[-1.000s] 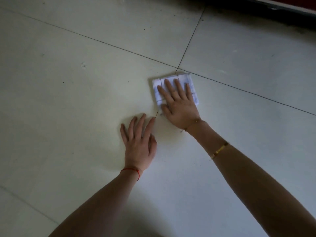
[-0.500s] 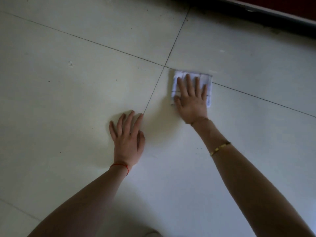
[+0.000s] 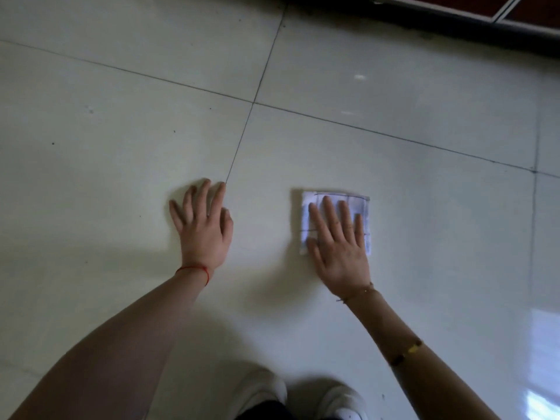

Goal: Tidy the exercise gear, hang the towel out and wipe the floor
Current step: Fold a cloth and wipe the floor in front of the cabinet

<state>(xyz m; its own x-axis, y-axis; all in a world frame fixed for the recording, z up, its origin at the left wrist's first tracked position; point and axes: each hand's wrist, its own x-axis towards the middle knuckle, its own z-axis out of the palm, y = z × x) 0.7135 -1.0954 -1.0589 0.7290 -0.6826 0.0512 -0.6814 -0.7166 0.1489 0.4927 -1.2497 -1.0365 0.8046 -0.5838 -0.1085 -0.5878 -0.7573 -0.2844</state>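
White shoes (image 3: pixel 306 395) seen nearest. Left hand (image 3: pixel 203 228) laid flat on floor (image 3: pixel 121 131), nothing held. Right hand (image 3: pixel 339 247) pressed flat on folded cloth (image 3: pixel 362 221), grip not closed. Cloth was slid right, away from tile line (image 3: pixel 239 144). Wiping judged underway.

No text, label, brand, number or sign can be read anywhere. The folded cloth (image 3: pixel 363 213) at about 3 o'clock from centre carries only thin dark grid lines, no lettering. The floor (image 3: pixel 121 116) tiles bear only joint lines and specks. The white shoes (image 3: pixel 342 398) at 6 o'clock show no legible logo.
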